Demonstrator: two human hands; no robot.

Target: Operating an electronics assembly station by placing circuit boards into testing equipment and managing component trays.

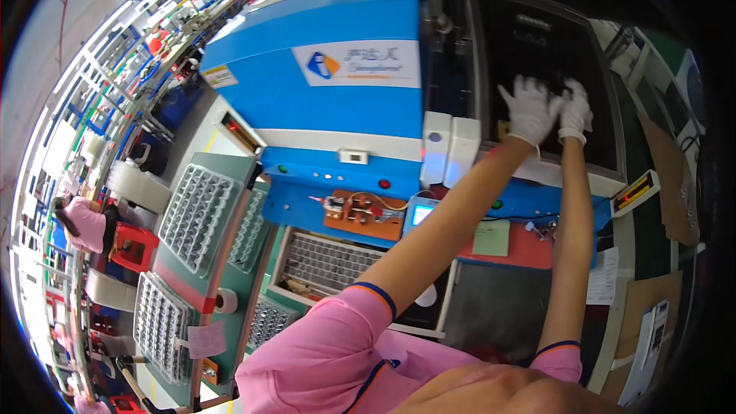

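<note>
Both my hands wear white gloves and reach into the dark, framed bay [529, 42] of a blue machine [322, 111], at the upper right. My left hand [530, 113] has its fingers spread and its thumb out to the side; nothing shows in its grip. Close beside it on the right is my right hand [575, 111], with fingers bent and somewhat blurred. Whether that hand holds anything cannot be made out against the dark interior. A small yellowish piece [503, 128] lies just left of my left hand.
Below the bay are two white upright boxes [460, 149], an orange-brown fixture [364, 215], a keyboard [318, 261] and a green note [491, 238]. Clear trays of small parts [198, 218] stand on the green bench at left. A seated person [84, 224] is farther left.
</note>
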